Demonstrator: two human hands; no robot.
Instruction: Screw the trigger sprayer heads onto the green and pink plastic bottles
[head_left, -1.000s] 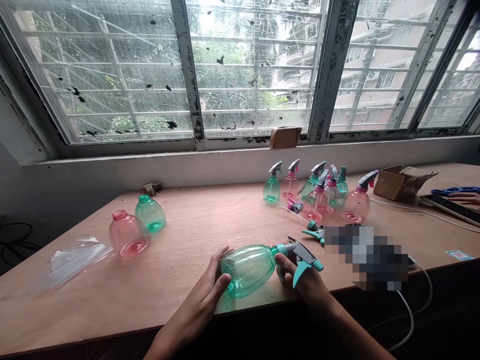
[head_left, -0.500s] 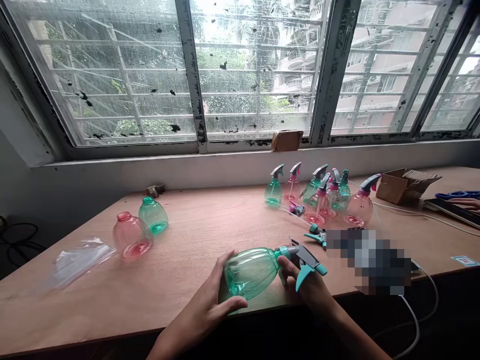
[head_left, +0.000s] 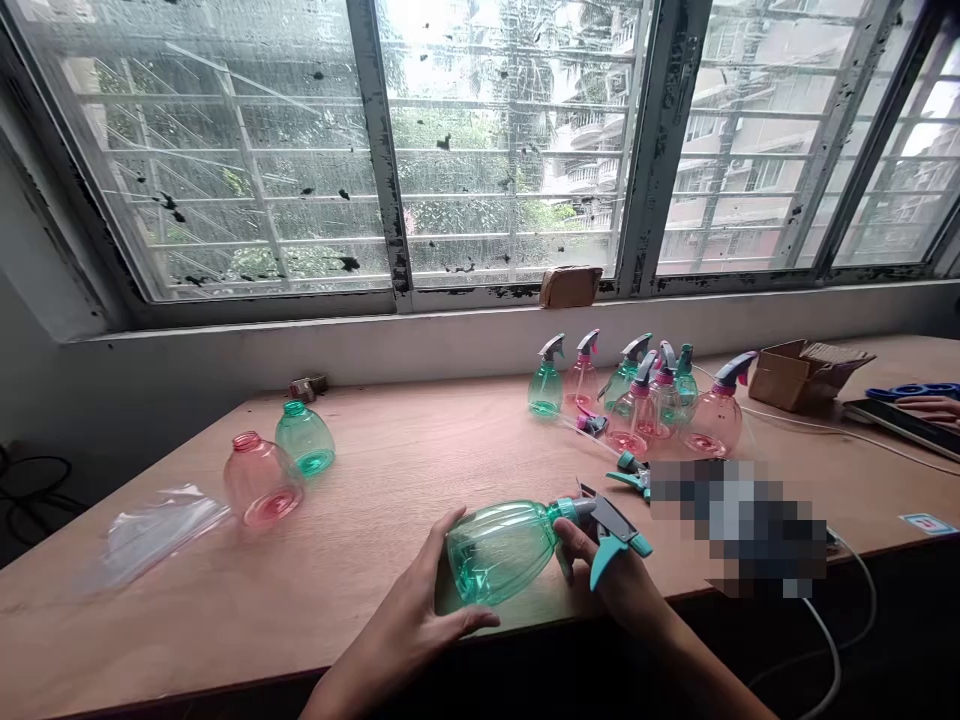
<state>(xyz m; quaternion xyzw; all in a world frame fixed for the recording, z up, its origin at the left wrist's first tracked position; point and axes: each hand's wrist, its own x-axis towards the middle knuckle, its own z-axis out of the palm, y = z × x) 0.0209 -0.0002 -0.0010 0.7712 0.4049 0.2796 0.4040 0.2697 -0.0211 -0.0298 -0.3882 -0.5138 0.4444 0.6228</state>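
A clear green spray bottle [head_left: 499, 553] lies tilted on its side in the air at the table's front edge. Its base rests in my left hand [head_left: 424, 605], the thumb below and the fingers behind it. At the neck, my right hand [head_left: 615, 580] grips round the collar, partly hidden by the grey and teal trigger head [head_left: 611, 530]. The head sits on the bottle's mouth. To the left stand a pink bottle [head_left: 259, 480] and a green bottle [head_left: 304, 440], both without heads.
Several spray bottles with heads, among them a pink one [head_left: 712, 415], stand at the back right. Near them lie a loose teal trigger head [head_left: 631, 475], an opened cardboard box [head_left: 802, 375] and blue scissors [head_left: 911, 392]. A plastic bag [head_left: 161, 535] lies left. Another person's hand [head_left: 934, 408] shows far right.
The camera view has shifted slightly. Both hands keep the same hold on the green spray bottle, with hardly any movement.
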